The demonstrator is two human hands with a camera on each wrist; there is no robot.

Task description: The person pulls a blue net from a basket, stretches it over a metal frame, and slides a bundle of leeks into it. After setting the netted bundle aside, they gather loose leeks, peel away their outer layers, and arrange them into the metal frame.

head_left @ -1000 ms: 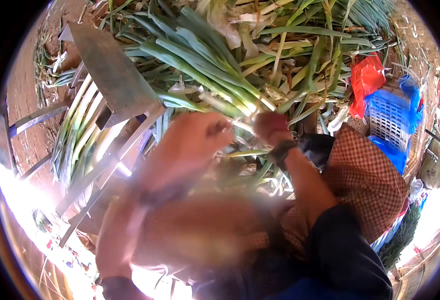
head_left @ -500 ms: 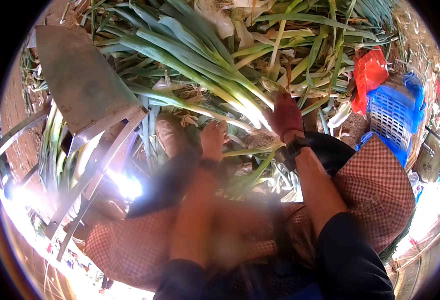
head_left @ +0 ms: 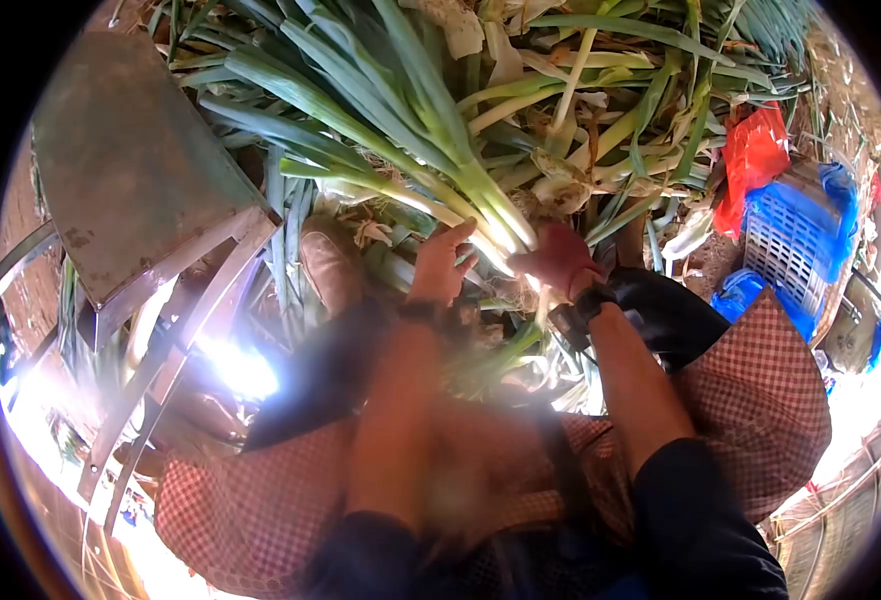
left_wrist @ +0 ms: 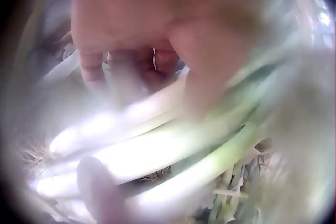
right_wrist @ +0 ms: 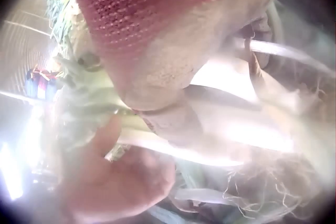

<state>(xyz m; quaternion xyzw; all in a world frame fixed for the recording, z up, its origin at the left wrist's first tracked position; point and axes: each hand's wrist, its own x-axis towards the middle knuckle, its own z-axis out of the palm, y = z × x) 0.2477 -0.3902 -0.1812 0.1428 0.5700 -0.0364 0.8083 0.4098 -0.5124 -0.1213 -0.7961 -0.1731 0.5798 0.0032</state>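
A bunch of leeks point(head_left: 430, 150) lies slantwise before me in the head view, its green leaves pointing up and left. My right hand point(head_left: 555, 258), in a red glove with pale, soiled fingers, grips the white stalks near the root ends. Stringy roots point(right_wrist: 278, 182) stick out beside it in the right wrist view. My bare left hand point(head_left: 442, 262) is on the other side of the bunch, its thumb and fingers bent round the stalks point(left_wrist: 157, 150) a little above the roots. Part of its fingers is hidden behind the stalks.
Loose leeks and trimmed leaves point(head_left: 600, 150) cover the ground ahead. A metal stand with a flat plate point(head_left: 140, 170) is at the left, near a shoe point(head_left: 330, 265). To the right are a red plastic bag point(head_left: 755, 165) and a crate with blue plastic point(head_left: 790, 235). Checked cloth point(head_left: 760, 400) covers the lap.
My left hand has swung inward from the left and come onto the leek stalks. My right hand keeps its hold at the root ends. The leaves have tilted more upright.
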